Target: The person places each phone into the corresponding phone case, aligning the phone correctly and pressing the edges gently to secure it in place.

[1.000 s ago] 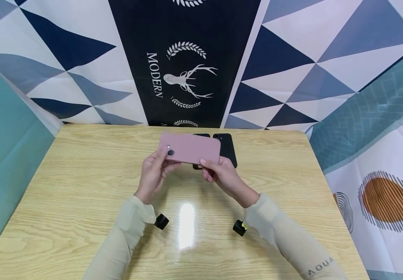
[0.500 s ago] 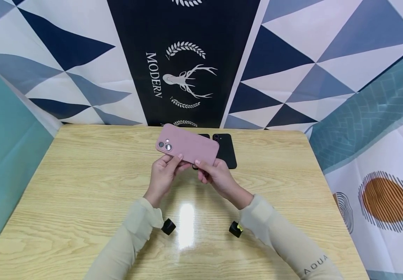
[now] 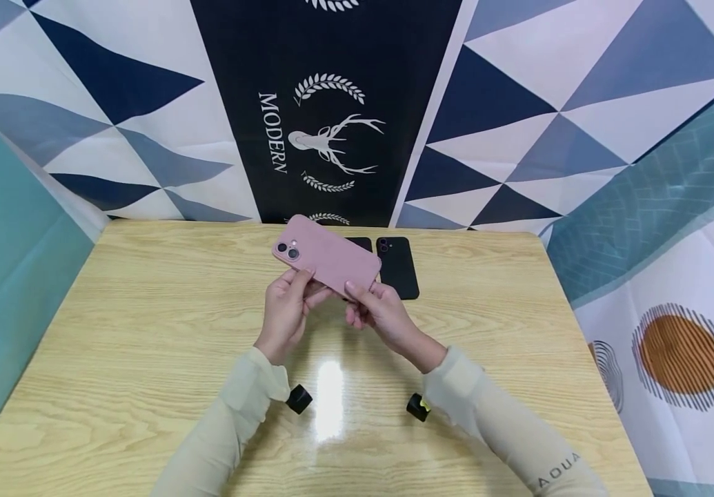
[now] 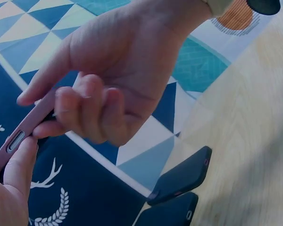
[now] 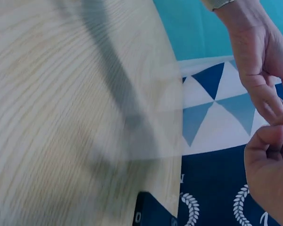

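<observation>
A pink phone case (image 3: 332, 255) with two camera openings at its upper left is held tilted above the far part of the table. My left hand (image 3: 284, 310) pinches its lower edge, thumb on the back. My right hand (image 3: 390, 317) grips the lower right corner, thumb on top. In the left wrist view, the case's edge shows a pill-shaped slot, with a finger of the left hand (image 4: 12, 197) beside it. Whether a phone sits inside I cannot tell. Behind it on the table lie a black phone case (image 3: 399, 269) and a second dark one (image 3: 361, 244), mostly hidden.
The wooden table (image 3: 145, 331) reaches back to a patterned wall covering (image 3: 332, 90). Small black blocks (image 3: 299, 399) show at both cuffs, apparently worn at the wrists. A bright reflection lies on the tabletop between the forearms.
The pink case has turned clockwise, its camera end rising. My left hand has moved from its left end to the lower edge, uncovering both camera openings. The right hand keeps its hold.
</observation>
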Motion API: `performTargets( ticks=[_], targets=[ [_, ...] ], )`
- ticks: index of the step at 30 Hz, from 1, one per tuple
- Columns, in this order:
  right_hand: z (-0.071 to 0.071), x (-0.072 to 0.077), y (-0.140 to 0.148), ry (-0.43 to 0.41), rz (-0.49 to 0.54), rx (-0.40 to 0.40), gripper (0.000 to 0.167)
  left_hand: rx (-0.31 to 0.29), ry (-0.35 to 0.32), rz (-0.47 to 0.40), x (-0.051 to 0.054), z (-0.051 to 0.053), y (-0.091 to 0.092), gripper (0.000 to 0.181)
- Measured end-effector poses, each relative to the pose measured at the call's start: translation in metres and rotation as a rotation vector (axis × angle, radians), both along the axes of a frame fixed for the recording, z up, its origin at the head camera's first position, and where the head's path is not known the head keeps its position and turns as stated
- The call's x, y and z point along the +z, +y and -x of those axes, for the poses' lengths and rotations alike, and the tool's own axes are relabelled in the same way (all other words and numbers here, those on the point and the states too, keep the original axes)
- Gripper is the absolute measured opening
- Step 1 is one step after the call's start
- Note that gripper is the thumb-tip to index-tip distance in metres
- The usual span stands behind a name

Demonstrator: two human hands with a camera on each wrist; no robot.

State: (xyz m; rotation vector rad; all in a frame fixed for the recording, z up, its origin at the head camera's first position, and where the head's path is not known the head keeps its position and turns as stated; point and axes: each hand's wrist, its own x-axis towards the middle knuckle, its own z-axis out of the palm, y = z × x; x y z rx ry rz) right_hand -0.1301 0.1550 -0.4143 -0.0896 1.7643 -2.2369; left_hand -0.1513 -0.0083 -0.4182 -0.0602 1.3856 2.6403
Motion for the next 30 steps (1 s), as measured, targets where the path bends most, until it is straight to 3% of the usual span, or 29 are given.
performTargets(
  ticks=[7,14,19,23,30],
  targets=[
    [0.011,0.003,0.01,0.046,-0.054,-0.082,0.034,0.047,-0.056,0.05,0.002,0.006,-0.009,0.018],
    [0.025,0.01,0.012,0.012,-0.09,-0.167,0.034,-0.001,-0.069,0.178,0.001,0.01,-0.014,0.03],
    [0.034,0.015,0.009,-0.019,-0.086,-0.183,0.039,-0.033,-0.079,0.237,0.001,0.011,-0.014,0.034],
    [0.04,0.018,0.007,-0.037,-0.096,-0.17,0.044,-0.092,-0.098,0.275,0.003,0.011,-0.014,0.032],
    [0.044,0.02,0.005,-0.028,-0.145,-0.125,0.031,-0.237,-0.101,0.39,0.004,0.011,-0.017,0.032]
  ],
)
